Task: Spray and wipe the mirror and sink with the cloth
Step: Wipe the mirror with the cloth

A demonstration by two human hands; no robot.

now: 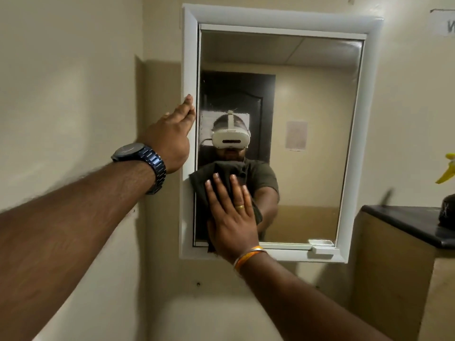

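Note:
A white-framed mirror (307,143) hangs on the cream wall ahead. My right hand (231,215) lies flat, fingers spread, pressing a dark green cloth (209,178) against the lower left of the glass. My left hand (172,136), a blue watch on its wrist, holds the left side of the mirror frame (189,57), fingers against its outer edge. Only the yellow tip of a spray bottle (446,171) shows at the far right. The sink is out of view.
A cabinet with a black top (403,220) stands at the right, close to the mirror's lower right corner, with a dark object (448,210) on it. A small white latch (322,246) sits on the frame's bottom right.

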